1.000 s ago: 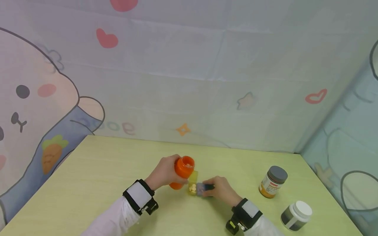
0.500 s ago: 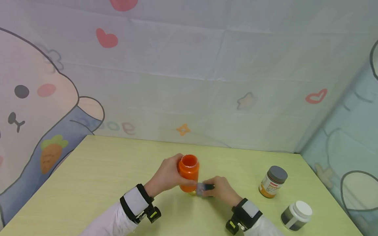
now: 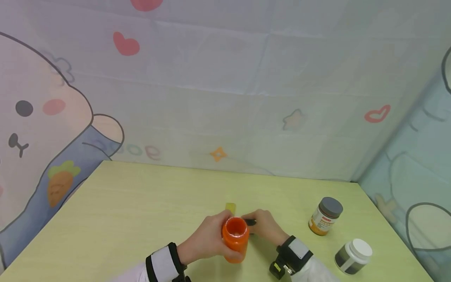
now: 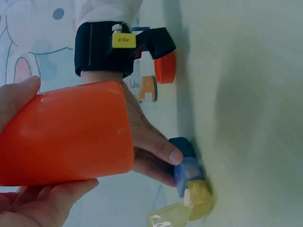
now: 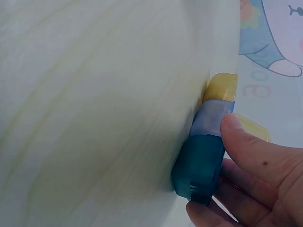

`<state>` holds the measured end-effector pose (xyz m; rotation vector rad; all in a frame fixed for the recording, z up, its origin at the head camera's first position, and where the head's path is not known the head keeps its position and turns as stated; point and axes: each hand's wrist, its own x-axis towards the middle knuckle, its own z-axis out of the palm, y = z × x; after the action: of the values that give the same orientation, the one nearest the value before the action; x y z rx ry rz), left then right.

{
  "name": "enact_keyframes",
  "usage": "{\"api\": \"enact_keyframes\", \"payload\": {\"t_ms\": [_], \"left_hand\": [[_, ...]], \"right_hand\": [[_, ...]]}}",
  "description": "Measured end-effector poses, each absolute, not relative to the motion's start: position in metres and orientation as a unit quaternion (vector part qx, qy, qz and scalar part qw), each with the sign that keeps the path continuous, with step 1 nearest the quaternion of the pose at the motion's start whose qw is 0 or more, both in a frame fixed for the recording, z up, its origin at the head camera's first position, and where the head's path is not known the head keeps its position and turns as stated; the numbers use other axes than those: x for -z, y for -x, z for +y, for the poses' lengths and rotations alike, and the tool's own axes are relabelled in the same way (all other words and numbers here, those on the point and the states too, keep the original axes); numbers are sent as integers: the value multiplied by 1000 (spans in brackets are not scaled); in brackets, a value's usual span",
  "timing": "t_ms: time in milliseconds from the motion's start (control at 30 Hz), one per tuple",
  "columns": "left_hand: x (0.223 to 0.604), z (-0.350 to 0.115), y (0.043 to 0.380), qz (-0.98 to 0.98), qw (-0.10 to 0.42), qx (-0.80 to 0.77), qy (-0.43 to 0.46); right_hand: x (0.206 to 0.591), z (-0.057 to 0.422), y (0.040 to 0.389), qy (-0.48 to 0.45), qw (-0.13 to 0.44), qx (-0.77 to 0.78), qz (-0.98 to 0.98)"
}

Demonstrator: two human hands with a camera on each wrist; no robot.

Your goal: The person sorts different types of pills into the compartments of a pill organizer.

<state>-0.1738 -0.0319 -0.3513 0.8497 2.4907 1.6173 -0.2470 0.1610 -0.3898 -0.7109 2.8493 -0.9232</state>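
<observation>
My left hand (image 3: 208,239) grips an orange bottle (image 3: 235,243) with its mouth uncapped and facing up. Fingers and thumb wrap the bottle's sides, and in the left wrist view it is apart from the pill box. On the table, my right hand (image 3: 266,228) holds a small pill box (image 5: 208,120) between thumb and fingers. That box has yellow, bluish and dark teal compartments. Its yellow lid (image 4: 166,216) stands open, and something pale shows in the yellow compartment (image 4: 199,198). From the head view the bottle and left hand hide most of the box.
To the right stand a grey-lidded jar (image 3: 325,216) with an orange and white label, and a white jar (image 3: 353,256) with a dark label. An orange cap (image 4: 164,68) lies on the table by the right forearm. A printed cloth (image 3: 246,78) hangs behind the table (image 3: 158,196).
My left hand has turned the orange bottle from tilted over the pill box to upright, then brought it nearer and to the right. My right hand keeps its place on the pill box.
</observation>
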Motion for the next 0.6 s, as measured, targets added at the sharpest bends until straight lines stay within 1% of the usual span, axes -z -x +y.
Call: {"api": "enact_keyframes", "payload": {"t_ms": [167, 400, 600], "left_hand": [[368, -28, 168, 808, 75, -517, -272], [386, -22, 161, 794, 125, -519, -291], [398, -19, 159, 784, 131, -522, -310]], "right_hand": [[389, 160, 246, 214, 47, 312, 925], [387, 161, 245, 222, 45, 323, 919], [387, 161, 246, 219, 41, 321, 921]]}}
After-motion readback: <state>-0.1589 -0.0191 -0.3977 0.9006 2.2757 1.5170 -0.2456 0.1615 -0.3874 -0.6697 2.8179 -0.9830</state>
